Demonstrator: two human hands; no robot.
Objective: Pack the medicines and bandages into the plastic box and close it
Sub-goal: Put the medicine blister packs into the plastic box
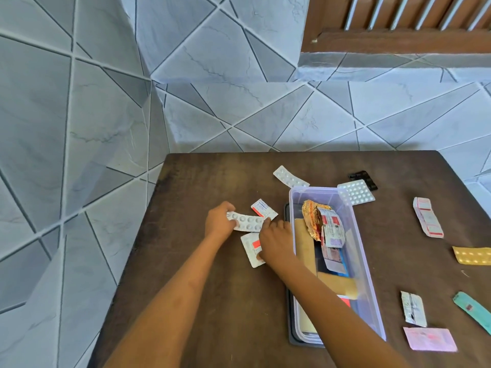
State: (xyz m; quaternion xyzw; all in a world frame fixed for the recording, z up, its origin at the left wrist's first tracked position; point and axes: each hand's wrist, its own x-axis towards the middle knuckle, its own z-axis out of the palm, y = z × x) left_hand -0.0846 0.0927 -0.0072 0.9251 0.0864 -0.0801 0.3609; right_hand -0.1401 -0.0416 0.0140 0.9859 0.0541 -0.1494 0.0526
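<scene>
A clear plastic box (357, 235) stands on a dark lid (291, 333) in the middle of the brown table, with several strips and packets inside. To its left my left hand (219, 221) grips a silver blister strip (247, 222) by its left end. My right hand (276, 241) crosses over from the right; its fingertips touch the strip's right end and its palm rests on a white and red sachet (251, 249). Another white sachet (264, 208) lies just beyond the strip.
Loose strips lie around the box: a white one (289, 176) and a round-pill one (357, 192) behind it, a black one (364, 179), and red-white (427, 217), yellow (473, 255), teal (474, 312), pink (430, 339) and silver (413, 309) ones at right. Tiled walls close the back and left.
</scene>
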